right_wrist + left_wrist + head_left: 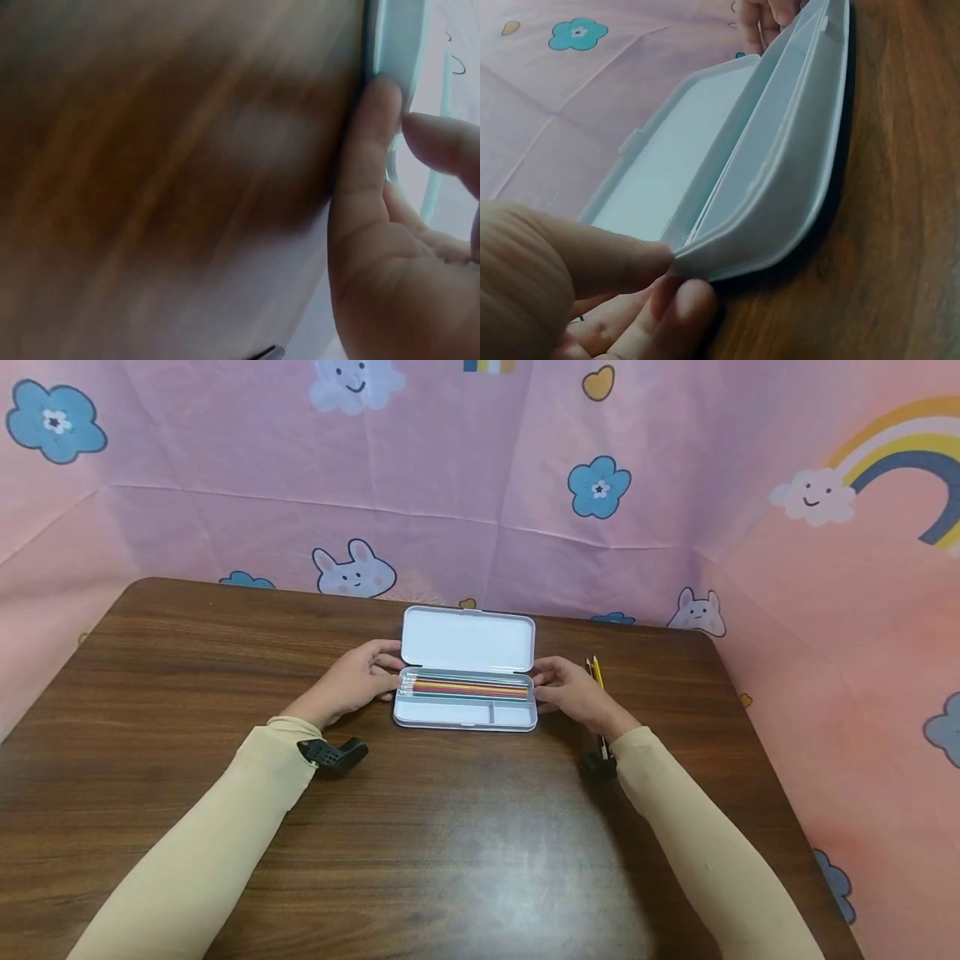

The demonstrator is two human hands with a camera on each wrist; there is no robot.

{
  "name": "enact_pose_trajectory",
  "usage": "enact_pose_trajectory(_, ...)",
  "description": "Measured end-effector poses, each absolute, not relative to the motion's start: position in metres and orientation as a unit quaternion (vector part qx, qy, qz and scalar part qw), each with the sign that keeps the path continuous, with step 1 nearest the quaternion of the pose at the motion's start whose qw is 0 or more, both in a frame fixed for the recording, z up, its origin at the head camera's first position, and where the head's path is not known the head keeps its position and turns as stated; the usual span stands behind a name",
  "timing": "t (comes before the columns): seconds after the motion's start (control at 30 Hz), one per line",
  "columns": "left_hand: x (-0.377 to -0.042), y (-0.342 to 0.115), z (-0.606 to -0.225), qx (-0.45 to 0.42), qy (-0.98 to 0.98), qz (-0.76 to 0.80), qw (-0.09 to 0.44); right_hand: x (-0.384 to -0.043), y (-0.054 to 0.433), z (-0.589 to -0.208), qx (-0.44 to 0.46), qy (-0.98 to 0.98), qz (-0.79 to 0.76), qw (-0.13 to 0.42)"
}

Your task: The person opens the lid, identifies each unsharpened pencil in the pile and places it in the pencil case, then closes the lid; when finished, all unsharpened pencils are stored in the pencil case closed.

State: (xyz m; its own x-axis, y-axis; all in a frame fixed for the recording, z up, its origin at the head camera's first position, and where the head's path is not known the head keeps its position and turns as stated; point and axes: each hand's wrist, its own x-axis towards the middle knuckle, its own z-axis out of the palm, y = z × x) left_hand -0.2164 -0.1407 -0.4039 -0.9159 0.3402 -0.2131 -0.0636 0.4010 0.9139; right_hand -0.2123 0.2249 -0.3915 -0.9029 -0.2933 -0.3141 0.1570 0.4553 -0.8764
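Observation:
A white pencil case (442,714) lies with its lid (468,639) tipped back on the far side. Several striped, coloured pencils (472,689) fill its back compartment, their pale ends toward the left. My left hand (352,681) pinches the case's left end; in the left wrist view the thumb (622,262) is at the rim with fingers below. At the opposite end, my right hand (573,693) holds the case, one finger (375,120) along its outer wall and the thumb (439,142) by the rim. Two smaller front compartments show no contents.
To the right, a yellow pencil (597,670) and a dark one lie on the brown wooden table (420,852), partly hidden behind my right wrist. A pink printed cloth (450,485) hangs along the table's back and sides. Black cameras sit at both wrists.

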Motion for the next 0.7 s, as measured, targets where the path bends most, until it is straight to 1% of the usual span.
enact_pose_trajectory(0.2, -0.214, -0.140, -0.409, 0.068, 0.803, 0.567, 0.174, -0.207, 0.222, -0.391, -0.039, 0.829, -0.524, 0.190)
enact_pose_trajectory(0.3, -0.208, -0.137, -0.409, 0.057, 0.806, 0.569, 0.154, -0.202, 0.219, -0.388, -0.029, 0.842, -0.510, 0.174)
enact_pose_trajectory(0.4, -0.200, -0.134, -0.406, 0.038, 0.805, 0.576, 0.137, -0.195, 0.219, -0.384, -0.014, 0.847, -0.503, 0.170)
enact_pose_trajectory(0.5, -0.193, -0.132, -0.404, 0.019, 0.789, 0.600, 0.131, -0.188, 0.218, -0.379, -0.009, 0.836, -0.518, 0.180)
enact_pose_trajectory(0.7, -0.184, -0.132, -0.399, 0.012, 0.726, 0.671, 0.150, -0.188, 0.225, -0.379, -0.031, 0.783, -0.581, 0.221)
